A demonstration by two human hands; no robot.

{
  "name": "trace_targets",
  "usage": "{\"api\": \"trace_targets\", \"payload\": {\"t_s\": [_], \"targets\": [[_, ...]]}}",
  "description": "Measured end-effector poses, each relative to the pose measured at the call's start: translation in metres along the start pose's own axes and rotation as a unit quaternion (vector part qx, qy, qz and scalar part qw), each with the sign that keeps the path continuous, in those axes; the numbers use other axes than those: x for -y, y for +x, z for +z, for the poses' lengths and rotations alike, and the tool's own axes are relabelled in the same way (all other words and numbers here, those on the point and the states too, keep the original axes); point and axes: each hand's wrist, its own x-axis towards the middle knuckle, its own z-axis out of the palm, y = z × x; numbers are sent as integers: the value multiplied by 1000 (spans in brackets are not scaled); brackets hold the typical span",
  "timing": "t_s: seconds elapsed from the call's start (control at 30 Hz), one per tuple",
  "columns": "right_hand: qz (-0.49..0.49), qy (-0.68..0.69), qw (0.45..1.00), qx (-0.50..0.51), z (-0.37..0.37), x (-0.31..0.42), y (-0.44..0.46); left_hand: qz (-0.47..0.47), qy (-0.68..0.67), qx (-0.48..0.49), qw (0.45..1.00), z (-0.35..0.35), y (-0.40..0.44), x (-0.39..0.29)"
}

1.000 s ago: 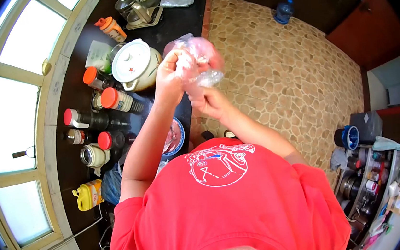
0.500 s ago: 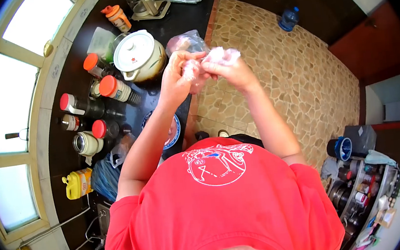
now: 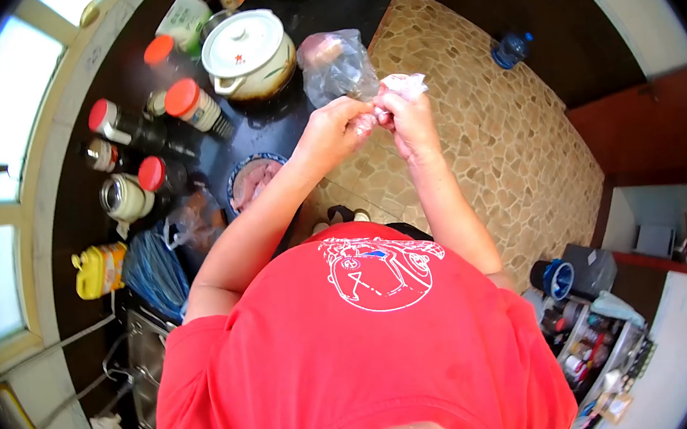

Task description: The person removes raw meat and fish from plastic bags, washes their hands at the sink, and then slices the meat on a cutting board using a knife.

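Note:
My left hand (image 3: 331, 136) and my right hand (image 3: 412, 128) meet over the counter's edge, fingertips pinched close together. Between them is a crumpled, thin pinkish-white plastic bag (image 3: 405, 84). A white tuft of it sticks out above my right fist, and a pink bit shows at my left fingers; the rest is hidden in my grip. Just beyond my left hand, a clear plastic bag (image 3: 337, 64) with something pink inside lies on the counter. Beside my left forearm sits a blue-rimmed plate (image 3: 232, 175) holding pale pink raw meat (image 3: 252, 185), partly covered by the arm.
A white lidded pot (image 3: 245, 50) stands on the dark counter (image 3: 269, 126). Several red-lidded jars (image 3: 188, 101), a yellow jug (image 3: 99, 269) and blue plastic bags (image 3: 153, 270) line the window side. A sink (image 3: 147, 366) is at lower left. Stone-patterned floor (image 3: 476, 135) lies to the right.
My hands have drawn closer together, and the pink part of the bag that hung below them is now mostly gathered in my fingers. The view has shifted, uncovering more of the plate.

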Motion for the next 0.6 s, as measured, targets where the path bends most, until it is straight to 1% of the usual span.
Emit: {"api": "trace_targets", "payload": {"t_s": [0.03,0.07,0.1,0.17,0.2,0.23,0.27,0.3,0.33,0.37,0.4,0.43,0.47,0.5,0.53,0.57,0.6], "targets": [[17,-8,1000,-7,0,-2,0,32,17,-4,999,1,-3,4],[8,-13,1000,-11,2,-6,-1,15,14,-20,1000,3,-7,8],[27,-25,999,2,2,-11,-2,40,74,-49,995,4,-11,11],[13,-55,998,4,-1,-17,0,87,202,-98,970,6,-17,14],[9,-55,998,19,-3,-24,1,59,192,-117,973,10,-22,19],[15,-17,998,50,2,-24,-1,39,184,-145,971,12,-25,20],[5,-23,999,40,9,-24,-6,-105,62,-141,982,13,-29,20],[-7,-28,999,29,20,-20,-13,-240,-66,-134,959,11,-31,16],[1,-32,999,38,21,-23,-17,-297,-140,-157,931,10,-32,19],[-60,-132,989,36,18,-25,-21,-302,-141,-164,928,7,-35,19],[-125,-230,965,35,17,-28,-24,-353,-220,-160,895,-1,-33,14],[-124,-232,964,43,15,-30,-28,-398,-298,-154,854,-6,-33,11],[-118,-326,931,110,14,-34,-33,-402,-330,-132,844,-8,-36,11],[-111,-415,886,176,12,-38,-37,-404,-332,-137,842,-2,-39,16],[-148,-427,878,156,16,-45,-38,-382,-336,-160,846,7,-40,21],[-146,-428,877,161,17,-45,-38,-360,-339,-184,849,14,-43,26],[-161,-454,864,148,19,-46,-37,-349,-318,-178,864,12,-44,25]]}}
